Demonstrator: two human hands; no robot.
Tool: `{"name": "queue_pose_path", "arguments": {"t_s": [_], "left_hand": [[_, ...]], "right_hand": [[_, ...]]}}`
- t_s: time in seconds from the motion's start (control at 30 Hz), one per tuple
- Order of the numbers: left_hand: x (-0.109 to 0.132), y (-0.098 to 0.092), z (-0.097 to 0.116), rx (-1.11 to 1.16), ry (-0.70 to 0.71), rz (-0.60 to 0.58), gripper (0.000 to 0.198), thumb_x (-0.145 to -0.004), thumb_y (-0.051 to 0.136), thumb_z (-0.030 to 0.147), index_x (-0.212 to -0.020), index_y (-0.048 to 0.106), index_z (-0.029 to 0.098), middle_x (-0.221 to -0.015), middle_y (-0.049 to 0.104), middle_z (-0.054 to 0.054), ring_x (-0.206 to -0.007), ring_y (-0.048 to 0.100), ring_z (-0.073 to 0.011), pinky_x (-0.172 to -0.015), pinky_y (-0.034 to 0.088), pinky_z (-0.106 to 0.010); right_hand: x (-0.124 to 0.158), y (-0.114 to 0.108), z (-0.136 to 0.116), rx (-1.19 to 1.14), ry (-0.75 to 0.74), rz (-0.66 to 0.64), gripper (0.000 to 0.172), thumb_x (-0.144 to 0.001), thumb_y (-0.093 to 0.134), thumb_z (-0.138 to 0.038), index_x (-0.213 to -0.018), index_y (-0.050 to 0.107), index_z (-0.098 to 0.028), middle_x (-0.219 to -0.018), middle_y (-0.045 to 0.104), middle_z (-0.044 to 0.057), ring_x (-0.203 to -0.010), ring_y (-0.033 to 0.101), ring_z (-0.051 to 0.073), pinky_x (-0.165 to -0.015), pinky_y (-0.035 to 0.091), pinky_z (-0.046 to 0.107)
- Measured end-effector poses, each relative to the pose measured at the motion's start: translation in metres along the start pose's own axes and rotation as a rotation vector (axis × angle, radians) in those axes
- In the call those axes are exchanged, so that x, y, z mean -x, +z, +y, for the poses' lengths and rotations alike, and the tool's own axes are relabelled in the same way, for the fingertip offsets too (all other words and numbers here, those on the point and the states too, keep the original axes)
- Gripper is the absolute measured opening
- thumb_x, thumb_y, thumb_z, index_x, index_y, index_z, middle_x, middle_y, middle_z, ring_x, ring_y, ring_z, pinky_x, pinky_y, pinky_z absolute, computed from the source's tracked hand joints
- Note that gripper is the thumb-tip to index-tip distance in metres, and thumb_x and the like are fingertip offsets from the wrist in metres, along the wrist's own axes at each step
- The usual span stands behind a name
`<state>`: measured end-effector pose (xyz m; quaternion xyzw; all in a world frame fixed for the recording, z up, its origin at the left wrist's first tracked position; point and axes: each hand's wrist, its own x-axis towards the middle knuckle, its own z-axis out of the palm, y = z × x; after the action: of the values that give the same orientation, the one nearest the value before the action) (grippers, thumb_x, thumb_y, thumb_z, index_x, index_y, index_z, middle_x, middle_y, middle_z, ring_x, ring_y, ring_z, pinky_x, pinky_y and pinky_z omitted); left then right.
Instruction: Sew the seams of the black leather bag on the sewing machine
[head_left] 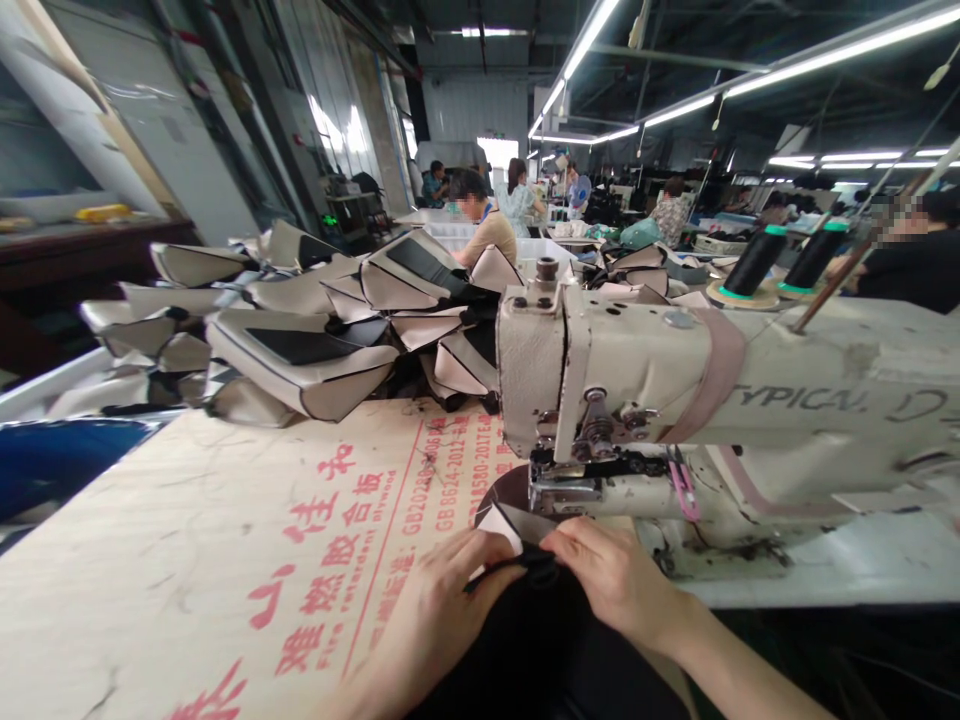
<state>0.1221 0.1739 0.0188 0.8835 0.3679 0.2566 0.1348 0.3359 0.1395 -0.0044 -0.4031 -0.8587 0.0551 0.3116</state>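
Just in front of the sewing machine [630, 370], both of my hands grip one sewn piece of black and pale beige material [525, 525]. My left hand [457, 580] pinches its left edge, with the thumb on the dark side and the fingers over the light part. On the right, my right hand [607, 575] is closed on the upper edge of the same piece. Its black part hangs down toward my body. The machine's needle area and cylinder arm [592, 495] are right behind the piece; the piece's far end is partly hidden by my fingers.
A plywood board [225, 530] with red print covers the left side. Behind it lies a heap of beige and black sewn covers [300, 360]. Two black thread spools [757, 262] stand on the machine. Pink-handled snips [682, 485] hang at its arm. Several people work farther back.
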Motion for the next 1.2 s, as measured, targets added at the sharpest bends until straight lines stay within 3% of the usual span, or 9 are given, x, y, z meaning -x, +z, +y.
{"name": "queue_pose_path", "arguments": {"t_s": [0.13,0.23,0.37,0.53,0.63,0.83,1.03,1.13,1.2], "left_hand": [[0.007,0.007,-0.004,-0.121,0.153,-0.050,0.041,-0.088,0.038,0.013,-0.123,0.051,0.030,-0.077,0.059,0.000,-0.071,0.057,-0.0102,-0.072,0.049,-0.020],[0.009,0.009,-0.004,-0.178,0.197,-0.101,0.049,-0.086,0.036,0.008,-0.131,0.042,0.025,-0.084,0.059,-0.002,-0.077,0.056,-0.0131,-0.078,0.050,-0.023],[0.006,0.013,-0.001,-0.185,0.197,-0.093,0.047,-0.082,0.035,0.004,-0.125,0.047,0.020,-0.090,0.060,-0.004,-0.084,0.056,-0.0158,-0.082,0.052,-0.028],[-0.005,0.014,0.003,-0.142,0.155,-0.086,0.042,-0.080,0.038,0.004,-0.115,0.054,0.020,-0.108,0.060,-0.005,-0.101,0.054,-0.0180,-0.092,0.048,-0.034],[-0.012,0.011,0.009,-0.069,0.141,-0.100,0.038,-0.082,0.039,0.006,-0.112,0.056,0.020,-0.110,0.060,-0.005,-0.104,0.054,-0.0181,-0.093,0.047,-0.034],[-0.013,-0.002,0.007,0.147,-0.142,-0.195,0.022,-0.087,0.045,0.025,-0.102,0.062,0.024,-0.097,0.065,-0.001,-0.089,0.061,-0.0136,-0.082,0.051,-0.025],[0.008,-0.016,-0.024,0.279,-0.274,-0.324,0.037,-0.088,0.041,0.038,-0.123,0.050,0.033,-0.132,0.050,0.001,-0.121,0.045,-0.0182,-0.106,0.031,-0.038],[0.006,-0.014,-0.026,0.453,-0.369,-0.367,0.038,-0.089,0.038,0.041,-0.119,0.055,0.026,-0.122,0.059,0.000,-0.114,0.051,-0.0179,-0.103,0.034,-0.034],[0.002,-0.010,-0.023,0.482,-0.435,-0.294,0.038,-0.088,0.037,0.043,-0.107,0.062,0.021,-0.108,0.066,-0.001,-0.101,0.058,-0.0177,-0.094,0.041,-0.029]], "right_hand": [[-0.001,-0.002,0.000,0.013,0.025,-0.011,0.023,-0.092,0.034,-0.013,-0.104,0.054,-0.013,-0.088,0.058,0.005,-0.080,0.055,0.014,-0.070,0.047,0.025],[-0.003,-0.004,0.000,0.019,0.028,-0.023,0.022,-0.092,0.035,-0.014,-0.103,0.054,-0.014,-0.087,0.058,0.005,-0.079,0.055,0.013,-0.068,0.046,0.024],[-0.004,-0.003,0.001,0.026,0.037,-0.029,0.022,-0.092,0.036,-0.015,-0.104,0.054,-0.016,-0.089,0.058,0.005,-0.082,0.057,0.013,-0.069,0.047,0.024],[0.000,-0.003,0.006,0.036,0.109,0.002,0.030,-0.092,0.039,-0.020,-0.122,0.045,-0.017,-0.099,0.057,0.006,-0.090,0.057,0.014,-0.075,0.048,0.025],[-0.001,-0.007,0.008,0.061,0.075,-0.059,0.025,-0.092,0.038,-0.017,-0.113,0.050,-0.017,-0.095,0.057,0.005,-0.086,0.056,0.014,-0.072,0.047,0.026],[-0.008,-0.009,0.010,0.025,0.010,-0.091,0.013,-0.090,0.040,-0.015,-0.091,0.053,-0.016,-0.083,0.055,0.003,-0.077,0.053,0.014,-0.067,0.044,0.026],[-0.011,-0.001,0.010,-0.042,0.082,-0.053,0.013,-0.090,0.042,-0.015,-0.094,0.053,-0.018,-0.085,0.056,0.002,-0.078,0.054,0.013,-0.070,0.043,0.024],[-0.016,0.000,0.009,-0.001,0.093,-0.064,0.011,-0.089,0.044,-0.016,-0.093,0.054,-0.018,-0.085,0.057,0.002,-0.079,0.055,0.013,-0.069,0.042,0.025],[-0.019,-0.002,0.007,0.019,0.104,-0.073,0.011,-0.089,0.044,-0.017,-0.092,0.055,-0.018,-0.084,0.058,0.002,-0.079,0.055,0.014,-0.069,0.042,0.025]]}}
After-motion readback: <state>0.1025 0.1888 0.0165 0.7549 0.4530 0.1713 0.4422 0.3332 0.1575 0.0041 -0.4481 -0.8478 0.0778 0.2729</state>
